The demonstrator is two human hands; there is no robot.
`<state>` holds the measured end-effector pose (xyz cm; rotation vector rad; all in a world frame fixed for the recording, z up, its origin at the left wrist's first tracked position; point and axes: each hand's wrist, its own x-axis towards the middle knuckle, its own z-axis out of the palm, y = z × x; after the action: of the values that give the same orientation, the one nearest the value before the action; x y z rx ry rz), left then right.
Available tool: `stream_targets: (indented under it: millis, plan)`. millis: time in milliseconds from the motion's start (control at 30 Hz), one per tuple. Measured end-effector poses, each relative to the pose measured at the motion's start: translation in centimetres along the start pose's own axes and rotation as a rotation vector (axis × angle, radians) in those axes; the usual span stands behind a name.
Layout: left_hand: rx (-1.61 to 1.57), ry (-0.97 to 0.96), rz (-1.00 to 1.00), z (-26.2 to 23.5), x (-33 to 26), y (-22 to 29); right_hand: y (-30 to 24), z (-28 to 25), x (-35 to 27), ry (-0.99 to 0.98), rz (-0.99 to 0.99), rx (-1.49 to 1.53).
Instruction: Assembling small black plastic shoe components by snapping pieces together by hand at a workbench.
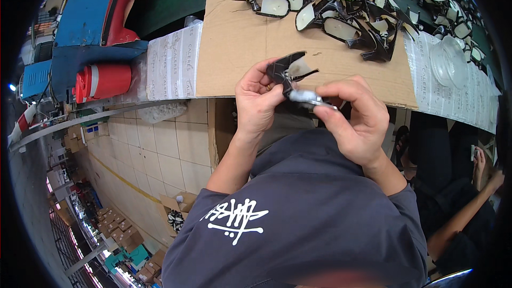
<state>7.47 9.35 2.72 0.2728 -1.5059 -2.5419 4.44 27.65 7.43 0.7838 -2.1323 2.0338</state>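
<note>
My left hand [255, 101] is closed round a black-covered shoe heel [279, 72], whose pale cup-shaped end faces up and to the right. In my right hand [362, 120], thumb and fingers pinch a small silver-and-white piece [305, 96]. That piece is blurred, and its kind cannot be made out. Its white end meets the lower part of the heel, just above the table's front edge. A heap of similar black heels [341, 29] with cream inner faces lies beyond my hands.
Brown cardboard [229, 42] covers the work table. A red cylinder [106, 82] and blue machine [80, 16] stand at left. Clear tape rolls [448, 61] lie on the right edge. Another person's hand [480, 162] shows at far right. An open carton [178, 202] sits on the floor.
</note>
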Motion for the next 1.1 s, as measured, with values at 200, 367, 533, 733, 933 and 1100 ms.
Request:
stream_targets:
  millis: [200, 367, 533, 733, 933, 1100]
  plan:
    - [0.002, -0.073, -0.063, 0.6, -0.2, 0.5, 1.0, -1.0, 0.7, 0.108, 0.009, -0.074]
    - [0.044, -0.084, -0.06, 0.8, -0.6, 0.4, 1.0, -0.2, 0.9, 0.014, 0.016, -0.13]
    - [0.149, -0.053, -0.073, 1.3, -1.1, 1.0, 1.5, 0.1, 1.3, 0.081, -0.133, -0.306]
    - [0.197, -0.049, -0.045, 1.1, -1.4, 1.1, 1.9, -0.4, 1.7, 0.148, -0.12, -0.335]
    - [0.168, -0.053, -0.043, 0.5, -1.1, 0.5, 2.7, -1.1, 1.9, 0.217, -0.061, -0.317]
    - [0.034, -0.021, -0.125, 1.2, -1.0, 0.9, 1.9, -1.0, 1.5, 0.166, -0.062, -0.273]
